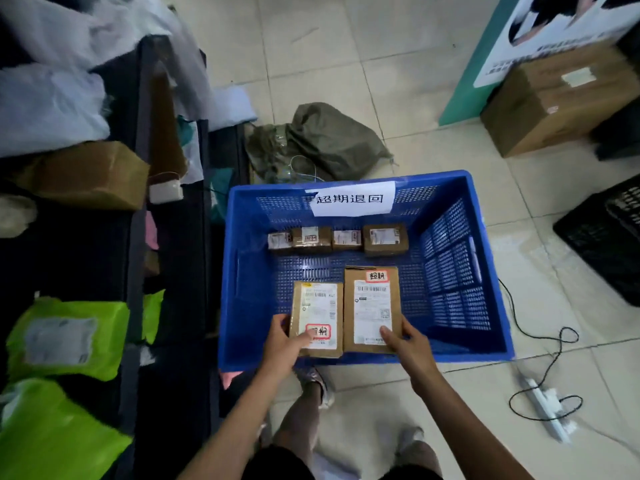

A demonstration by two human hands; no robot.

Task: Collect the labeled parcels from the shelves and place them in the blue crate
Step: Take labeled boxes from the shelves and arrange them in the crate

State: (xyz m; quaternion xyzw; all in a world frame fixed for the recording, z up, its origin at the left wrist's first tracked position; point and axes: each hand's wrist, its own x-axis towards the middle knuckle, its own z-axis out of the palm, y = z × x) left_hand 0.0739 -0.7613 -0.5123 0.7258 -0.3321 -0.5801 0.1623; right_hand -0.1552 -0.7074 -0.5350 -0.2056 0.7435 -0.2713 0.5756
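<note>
Left hand (282, 341) grips short parcel (317, 306) | right hand (408, 341) grips tall parcel (372, 299) (in blue crate (446, 258))

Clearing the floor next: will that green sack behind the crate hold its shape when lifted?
Probably floppy: the green sack lies slumped and creased. Likely light, since it looks mostly empty. It should sag, not roll.

Blue crate (453, 261): perforated plastic, on the floor, white paper sign (351, 199) with black characters on its far wall. Inside, a row of four small brown parcels (384, 242) lies along the far wall, white labels up. Two bigger brown parcels sit side by side at the near wall, touching, labels up, each with a red-bordered sticker. Left hand (282, 341) grips the left big parcel (317, 306) at its near edge; right hand (403, 341) grips the right big parcel (372, 303).
</note>
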